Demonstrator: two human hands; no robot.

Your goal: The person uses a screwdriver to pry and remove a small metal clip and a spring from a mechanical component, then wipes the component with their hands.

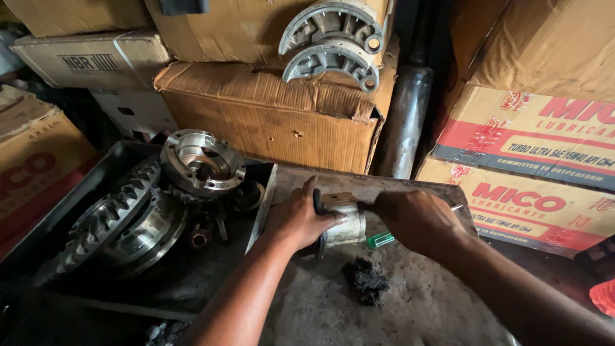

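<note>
Left hand (pixel 298 221) wrapped around a short pale metal cylinder (pixel 346 224) with a dark ring at its near end, held just above the dusty grey surface (pixel 416 301). Right hand (pixel 416 221) closed in a fist over a tool with a green handle (pixel 380 240); only the handle tip shows under the fist, tool end hidden, at the cylinder's right side.

Around it:
- Lump of black greasy dirt (pixel 366 280) on the surface, just in front of the cylinder, not touching it.
- Black tray (pixel 266 192) hard against the left hand side. Inside: large toothed ring gear (pixel 112 214) lying tilted, a round machined flange (pixel 202 161) with bolt holes resting above it, small bits around them, 1 looks like a copper ring (pixel 200 238). All oily, dull steel.
- 2 curved grey brake shoes (pixel 333 45) stacked on a worn cardboard box (pixel 275 118) behind the tray.
- Upright metal pipe (pixel 407 122) between that box and the red-and-tan cartons (pixel 538 147) on the right.
- More cartons (pixel 38 160) on the left, close to the tray's edge.
</note>
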